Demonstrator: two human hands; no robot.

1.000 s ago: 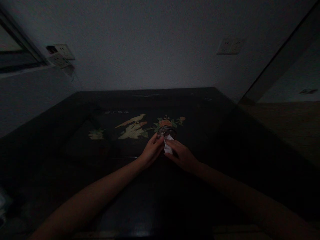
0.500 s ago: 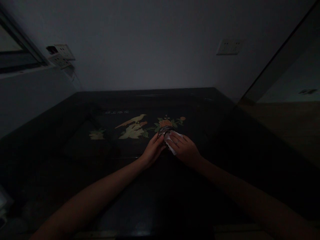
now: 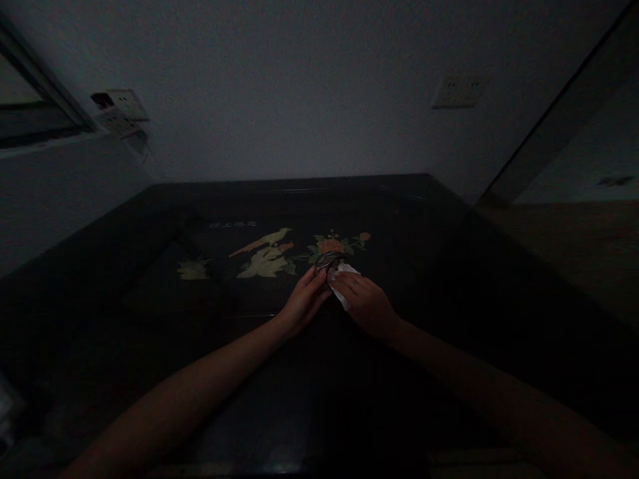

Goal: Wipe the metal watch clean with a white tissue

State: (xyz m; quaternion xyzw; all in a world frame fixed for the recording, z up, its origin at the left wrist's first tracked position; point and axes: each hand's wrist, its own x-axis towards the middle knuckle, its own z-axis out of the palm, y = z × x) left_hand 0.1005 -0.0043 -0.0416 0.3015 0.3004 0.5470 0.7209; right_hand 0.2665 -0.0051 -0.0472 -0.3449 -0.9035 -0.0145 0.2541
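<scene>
The scene is very dim. A small round glass object (image 3: pixel 325 263), perhaps a jar or cup, stands on the dark table (image 3: pixel 424 266). My left hand (image 3: pixel 303 303) grips its left side, fingers closed round it. My right hand (image 3: pixel 367 303) presses a white cloth or tissue (image 3: pixel 341 283) against the object's right side, fingers closed on the cloth. Most of the object is hidden by both hands.
The table top bears a painted bird and flowers (image 3: pixel 272 253) just beyond my hands. A pale wall rises behind, with a socket plate (image 3: pixel 458 92) at right and sockets (image 3: pixel 120 110) at left. A wooden surface (image 3: pixel 579 253) lies to the right.
My right hand slid the white cloth up and over the glass object's right side, then drew slightly back. My left hand kept its hold in place.
</scene>
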